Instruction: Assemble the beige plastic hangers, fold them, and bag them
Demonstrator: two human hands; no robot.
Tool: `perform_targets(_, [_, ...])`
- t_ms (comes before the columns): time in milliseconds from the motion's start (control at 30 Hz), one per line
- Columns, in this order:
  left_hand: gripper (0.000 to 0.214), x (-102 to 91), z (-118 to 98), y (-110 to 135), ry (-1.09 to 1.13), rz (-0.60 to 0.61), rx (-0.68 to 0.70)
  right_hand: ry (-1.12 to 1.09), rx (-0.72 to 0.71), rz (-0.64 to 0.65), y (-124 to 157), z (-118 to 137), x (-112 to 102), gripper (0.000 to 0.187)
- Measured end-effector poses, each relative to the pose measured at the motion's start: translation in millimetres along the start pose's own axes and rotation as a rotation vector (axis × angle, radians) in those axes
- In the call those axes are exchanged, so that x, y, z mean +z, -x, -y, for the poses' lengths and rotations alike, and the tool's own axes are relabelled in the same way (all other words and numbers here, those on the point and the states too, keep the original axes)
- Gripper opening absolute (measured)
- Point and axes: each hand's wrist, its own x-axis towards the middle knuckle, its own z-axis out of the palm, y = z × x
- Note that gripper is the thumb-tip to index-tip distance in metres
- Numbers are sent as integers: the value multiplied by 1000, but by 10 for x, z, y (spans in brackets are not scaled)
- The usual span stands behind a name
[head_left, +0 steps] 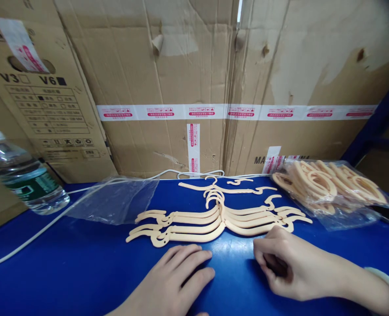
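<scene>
Several overlapping cream hangers [224, 224] lie toward the table's [82, 263] far edge, beyond the left hand [173, 281], spread and holding nothing, and the right hand [299, 263], its grip curled closed on nothing visible, where light touches would best keep them aligned.

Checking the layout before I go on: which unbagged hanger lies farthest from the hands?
The rearmost hanger, nearest the cardboard; the other unbagged hangers lie in front of it.

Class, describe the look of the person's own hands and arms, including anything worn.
Neither the left hand nor the right hand wears a glove or visible ring. No sleeve shows on the left; a pale cuff or band circles the right forearm near the picture's edge.
</scene>
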Motion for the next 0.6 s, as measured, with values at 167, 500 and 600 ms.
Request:
perform_targets(167, [40, 8, -3, -1, -4, -18, 12, -18, 19, 25, 11, 13, -19, 17])
perform_targets(500, [40, 7, 5, 4, 2, -14, -7, -25, 39, 52, -2, 22, -31, 18])
perform_targets(600, [39, 4, 8, 7, -4, 0, 2, -20, 40, 40, -2, 22, -31, 18])
